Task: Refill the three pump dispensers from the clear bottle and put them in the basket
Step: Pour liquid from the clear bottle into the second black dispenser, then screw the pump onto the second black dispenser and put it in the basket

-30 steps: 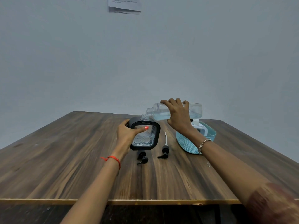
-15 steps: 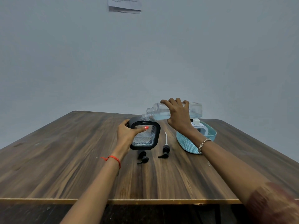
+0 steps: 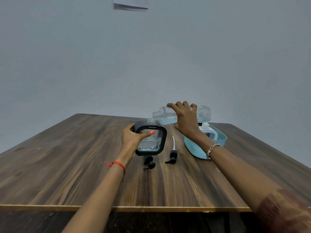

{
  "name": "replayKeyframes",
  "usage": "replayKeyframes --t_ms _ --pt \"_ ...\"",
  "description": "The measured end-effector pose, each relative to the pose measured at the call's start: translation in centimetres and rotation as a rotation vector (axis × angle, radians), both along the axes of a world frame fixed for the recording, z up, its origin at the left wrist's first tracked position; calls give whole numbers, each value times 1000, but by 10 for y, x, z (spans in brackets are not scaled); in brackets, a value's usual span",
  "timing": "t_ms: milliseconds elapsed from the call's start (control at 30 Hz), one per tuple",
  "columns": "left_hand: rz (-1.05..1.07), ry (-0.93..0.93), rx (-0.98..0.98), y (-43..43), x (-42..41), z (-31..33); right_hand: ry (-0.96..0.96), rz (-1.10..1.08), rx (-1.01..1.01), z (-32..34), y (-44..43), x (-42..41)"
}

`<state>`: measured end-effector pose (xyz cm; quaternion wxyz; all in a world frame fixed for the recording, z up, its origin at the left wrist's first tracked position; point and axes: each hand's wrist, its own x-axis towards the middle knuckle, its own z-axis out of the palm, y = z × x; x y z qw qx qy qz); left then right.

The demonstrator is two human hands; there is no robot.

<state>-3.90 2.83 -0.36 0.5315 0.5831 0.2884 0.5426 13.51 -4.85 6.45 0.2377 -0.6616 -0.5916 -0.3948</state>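
Above the desk (image 3: 84, 174), the right hand (image 3: 186, 122) wraps the tilted clear bottle (image 3: 168, 114) mid-body, neck over the black dispenser (image 3: 151, 140); the left hand (image 3: 133, 140) clasps that dispenser's side. Both look smooth, rigid, probably slippery when wet; the basket (image 3: 196, 148) sits just beside.

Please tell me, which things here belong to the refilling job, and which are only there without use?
Belong to the job:
clear bottle, in the right hand
black dispenser, in the left hand
two pump heads
basket
white dispenser

Only there:
paper on the wall
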Motion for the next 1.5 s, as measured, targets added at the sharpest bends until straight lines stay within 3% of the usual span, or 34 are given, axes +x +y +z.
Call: replayKeyframes --t_ms 300,400,700,1033,1300,1367,1433,1500 --pt "0 -33 -4 6 -3 -2 97 65 0 -1 9 0" --pt "4 -46 -7 10 -5 -1 276 174 8 2 14 -5" --pt "37 -75 -38 25 -18 -6 1069 457 42 -5 36 5" --pt "74 -97 -53 43 -27 -16 1308 591 -77 -46 68 27" --pt "90 -86 -74 55 -28 -21 1392 669 -33 -66 83 39" --pt "91 -89 -75 56 -29 -21 1278 527 -34 -65 83 37" --pt "94 -91 -71 58 -30 -21 1084 418 117 -62 77 30" --pt "104 -98 -68 59 -32 -21 723 445 312 -60 69 24"
